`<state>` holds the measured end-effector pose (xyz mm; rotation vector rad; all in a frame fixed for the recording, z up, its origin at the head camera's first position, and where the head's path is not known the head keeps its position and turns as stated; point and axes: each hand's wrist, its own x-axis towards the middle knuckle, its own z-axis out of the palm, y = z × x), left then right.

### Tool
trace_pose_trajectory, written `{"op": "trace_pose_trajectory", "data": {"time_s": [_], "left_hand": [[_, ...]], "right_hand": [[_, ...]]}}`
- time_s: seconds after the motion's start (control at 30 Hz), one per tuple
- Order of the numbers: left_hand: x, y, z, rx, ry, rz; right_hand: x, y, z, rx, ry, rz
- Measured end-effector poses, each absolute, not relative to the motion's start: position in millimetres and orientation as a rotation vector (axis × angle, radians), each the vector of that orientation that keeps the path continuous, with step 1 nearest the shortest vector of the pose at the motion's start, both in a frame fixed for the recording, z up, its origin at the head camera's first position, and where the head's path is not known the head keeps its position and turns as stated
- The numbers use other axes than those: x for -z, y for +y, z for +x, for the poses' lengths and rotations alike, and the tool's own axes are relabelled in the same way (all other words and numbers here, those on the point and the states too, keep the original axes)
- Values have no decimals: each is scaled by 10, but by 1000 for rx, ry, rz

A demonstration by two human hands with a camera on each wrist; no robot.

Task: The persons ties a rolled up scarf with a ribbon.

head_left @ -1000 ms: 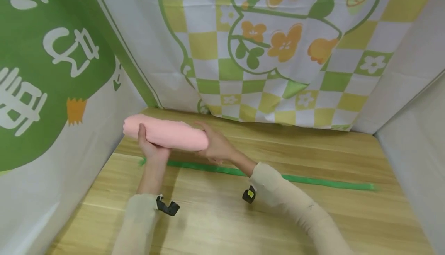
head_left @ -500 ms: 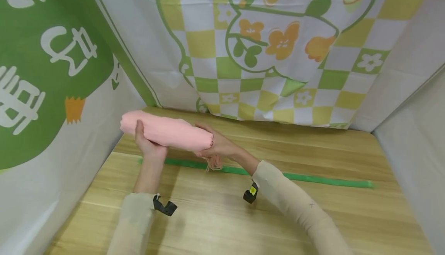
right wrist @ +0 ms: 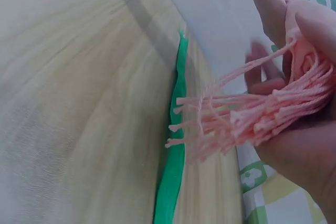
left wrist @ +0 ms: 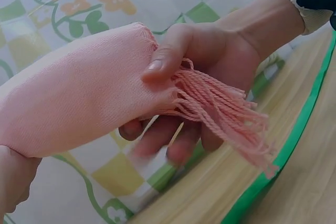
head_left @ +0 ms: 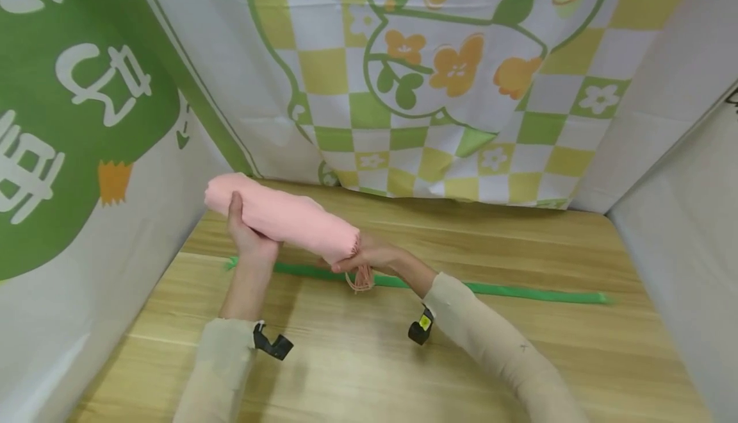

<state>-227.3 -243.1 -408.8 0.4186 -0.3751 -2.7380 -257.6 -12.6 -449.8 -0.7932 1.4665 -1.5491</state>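
A pink scarf point(head_left: 282, 215), rolled into a thick tube, is held above the table, its right end tilted lower. My left hand point(head_left: 254, 243) grips the roll from below near its left part, thumb up over the front. At the other end my right hand point(head_left: 377, 254) holds the scarf; in the left wrist view its thumb presses on the top edge with fingers underneath. Pink twisted tassels point(left wrist: 226, 111) spill out of that end across the right palm. In the right wrist view the tassels point(right wrist: 262, 114) hang loose beside the right hand point(right wrist: 304, 156).
Below the hands a green tape strip point(head_left: 519, 292) crosses the wooden table point(head_left: 369, 359). A checkered floral cloth point(head_left: 426, 115) hangs along the back, and a green and white printed sheet point(head_left: 86, 147) covers the left side.
The roll's right end has dipped and swung slightly toward me, exposing the tassels. My right hand has shifted down a little with it, while the left keeps its grip.
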Motion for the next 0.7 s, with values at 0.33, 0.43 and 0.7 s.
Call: {"op": "trace_pose_trajectory", "data": {"time_s": [0.33, 0.43, 0.7], "left_hand": [[3985, -2261, -2269, 2878, -388, 328], [3958, -2185, -2288, 2941, -488, 289], [3929, -1928, -2390, 3010, -867, 189]], "right_hand": [[4414, 118, -2324, 1564, 1470, -681], [4417, 200, -2233, 1540, 1550, -624], [4504, 400, -1953, 1486, 1629, -419]]}}
